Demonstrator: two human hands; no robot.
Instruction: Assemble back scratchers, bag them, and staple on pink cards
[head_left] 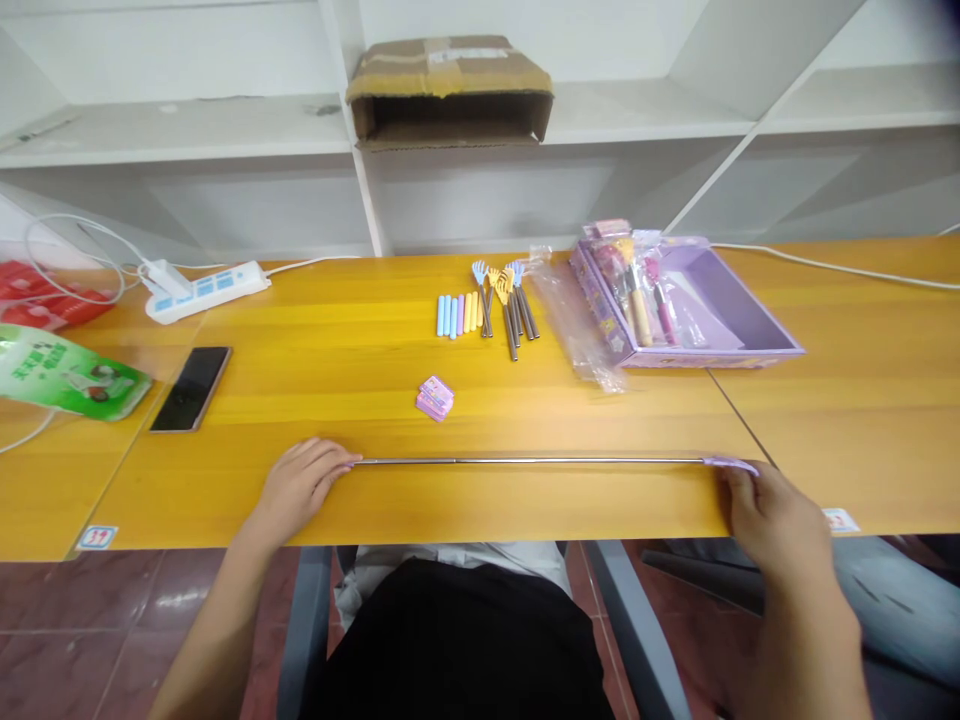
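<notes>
Stretched out to full length, a thin metal telescopic back scratcher [540,460] lies level along the front of the table. My left hand [304,485] pinches its left end. At the other end, my right hand [776,515] closes on the light purple head, partly hiding it. Beyond the rod sits a small stack of purple cards [435,397]. Further back are several collapsed back scratchers [511,305] with blue, yellow and orange claw heads. Beside them stands a row of pastel tubes [459,315] in blue, purple and yellow.
A purple box [712,290] holding packaged brushes is at the back right, with clear plastic wrap [581,325] beside it. Left lie a phone [192,388], a green pouch [71,370] and a power strip [208,290]. A cardboard box [450,85] rests on the shelf.
</notes>
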